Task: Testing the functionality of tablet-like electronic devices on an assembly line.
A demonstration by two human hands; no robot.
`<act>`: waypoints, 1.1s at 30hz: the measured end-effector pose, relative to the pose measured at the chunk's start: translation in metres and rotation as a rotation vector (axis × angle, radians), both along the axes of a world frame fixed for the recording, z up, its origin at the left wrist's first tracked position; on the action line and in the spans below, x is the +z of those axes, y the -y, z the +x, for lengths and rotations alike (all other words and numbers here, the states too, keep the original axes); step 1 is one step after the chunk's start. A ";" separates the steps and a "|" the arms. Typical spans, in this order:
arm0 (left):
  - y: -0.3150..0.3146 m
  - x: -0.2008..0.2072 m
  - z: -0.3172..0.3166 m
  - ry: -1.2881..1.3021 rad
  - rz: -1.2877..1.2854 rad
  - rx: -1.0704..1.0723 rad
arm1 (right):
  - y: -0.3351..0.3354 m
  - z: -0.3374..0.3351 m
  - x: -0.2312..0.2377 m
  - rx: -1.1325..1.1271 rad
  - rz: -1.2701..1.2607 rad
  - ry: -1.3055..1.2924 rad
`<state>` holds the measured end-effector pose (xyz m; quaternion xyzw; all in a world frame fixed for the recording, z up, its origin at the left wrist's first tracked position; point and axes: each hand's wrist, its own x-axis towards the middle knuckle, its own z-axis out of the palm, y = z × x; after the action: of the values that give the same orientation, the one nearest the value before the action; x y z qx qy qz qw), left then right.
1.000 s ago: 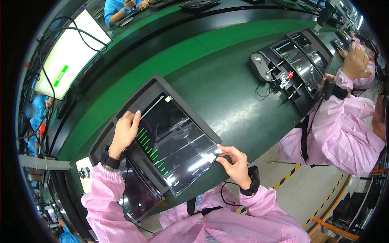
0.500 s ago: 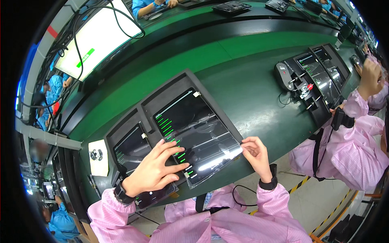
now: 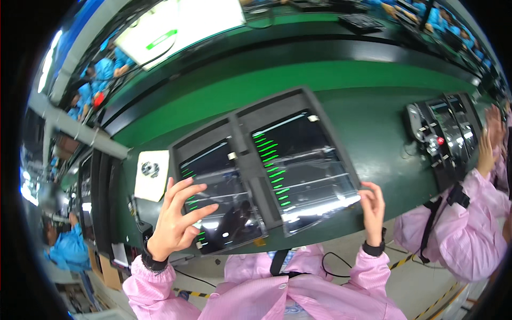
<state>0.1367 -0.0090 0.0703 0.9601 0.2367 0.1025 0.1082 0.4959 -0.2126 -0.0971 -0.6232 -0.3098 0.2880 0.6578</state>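
Observation:
Two tablet-like screens with green marks lie side by side in a dark two-bay tray, its frame (image 3: 237, 140) showing around them. Clear plastic film (image 3: 320, 213) covers the right screen (image 3: 288, 133) and sticks out past its near edge. At that film's near right corner, my right hand (image 3: 374, 208) pinches with thumb and fingers; the exact grip is small in view. My left hand (image 3: 178, 218) is open, fingers spread over the left side of the left screen (image 3: 213, 160). Whether its fingertips touch the surface I cannot tell. Each screen has a small pale tab near its top right corner.
A pale yellow sheet (image 3: 145, 184) with a small black-and-silver part lies left of the tray on the green table (image 3: 373, 122). A co-worker in pink (image 3: 453, 229) sits at the right beside another device tray (image 3: 453, 170). A bright monitor (image 3: 186, 24) stands beyond the table.
My left hand has moved left, off the right screen and over the left one. My right hand stays at the film's corner. The whole view has shifted and turned slightly.

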 end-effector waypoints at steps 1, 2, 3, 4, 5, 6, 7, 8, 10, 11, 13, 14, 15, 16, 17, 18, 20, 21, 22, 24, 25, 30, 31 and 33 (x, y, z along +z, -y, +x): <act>0.003 -0.002 -0.017 0.016 -0.009 0.053 | -0.001 0.000 0.001 0.003 -0.009 0.020; 0.007 -0.007 -0.032 0.037 -0.024 0.092 | -0.001 0.000 0.002 -0.004 -0.042 0.064; 0.011 -0.014 -0.046 0.027 -0.055 0.124 | -0.003 -0.002 0.001 -0.037 -0.055 0.114; 0.016 -0.022 -0.057 0.038 -0.062 0.135 | -0.004 -0.004 0.001 -0.082 -0.074 0.167; 0.021 -0.030 -0.067 0.037 -0.082 0.138 | -0.005 -0.004 0.000 -0.090 -0.093 0.151; 0.025 -0.038 -0.075 0.029 -0.095 0.145 | -0.005 -0.006 0.000 -0.123 -0.146 0.132; 0.028 -0.045 -0.081 0.022 -0.107 0.151 | -0.007 -0.007 -0.001 -0.128 -0.129 0.134; 0.032 -0.052 -0.086 0.036 -0.098 0.139 | -0.007 -0.010 -0.001 -0.123 -0.104 0.115; 0.034 -0.063 -0.092 0.075 -0.121 0.171 | -0.010 -0.014 -0.002 -0.104 -0.060 0.124; 0.034 -0.067 -0.094 0.105 -0.114 0.184 | -0.009 -0.016 0.000 -0.098 -0.068 0.107; 0.029 -0.073 -0.097 0.155 -0.119 0.203 | -0.008 -0.021 0.001 -0.109 -0.106 0.072; 0.026 -0.076 -0.097 0.181 -0.104 0.215 | -0.009 -0.022 0.002 -0.089 -0.061 0.073; 0.020 -0.078 -0.098 0.200 -0.060 0.206 | -0.010 -0.024 0.001 -0.094 -0.041 0.071; 0.014 -0.080 -0.097 0.251 -0.066 0.235 | -0.010 -0.025 0.001 -0.094 -0.012 0.068; 0.007 -0.083 -0.097 0.298 -0.059 0.262 | -0.008 -0.025 0.000 -0.081 -0.005 0.062; 0.001 -0.085 -0.095 0.344 -0.050 0.291 | -0.006 -0.024 0.000 -0.075 -0.037 0.067; -0.012 -0.091 -0.091 0.461 -0.098 0.402 | -0.002 -0.016 0.001 -0.026 -0.075 0.065; -0.015 -0.095 -0.087 0.512 -0.170 0.499 | -0.003 -0.008 0.003 -0.029 -0.138 0.194; -0.017 -0.098 -0.084 0.569 -0.239 0.604 | -0.003 0.001 0.005 -0.075 -0.231 0.358; -0.017 -0.103 -0.079 0.432 -0.304 0.762 | -0.016 0.015 0.003 -0.145 -0.159 0.399; -0.015 -0.104 -0.078 0.410 -0.305 0.741 | -0.023 0.021 0.002 -0.150 -0.148 0.430; -0.010 -0.109 -0.075 0.387 -0.657 0.719 | -0.055 0.026 -0.009 -0.087 -0.095 0.459; -0.012 -0.111 -0.075 0.387 -0.659 0.758 | -0.054 0.025 -0.007 -0.072 -0.118 0.421; -0.020 -0.115 -0.074 0.448 -0.602 0.733 | -0.041 0.022 0.000 -0.155 -0.292 0.336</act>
<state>0.0625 0.0106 -0.0445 0.6953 0.5471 0.2638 0.3843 0.5180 -0.1715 -0.0970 -0.7728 -0.3212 0.1707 0.5200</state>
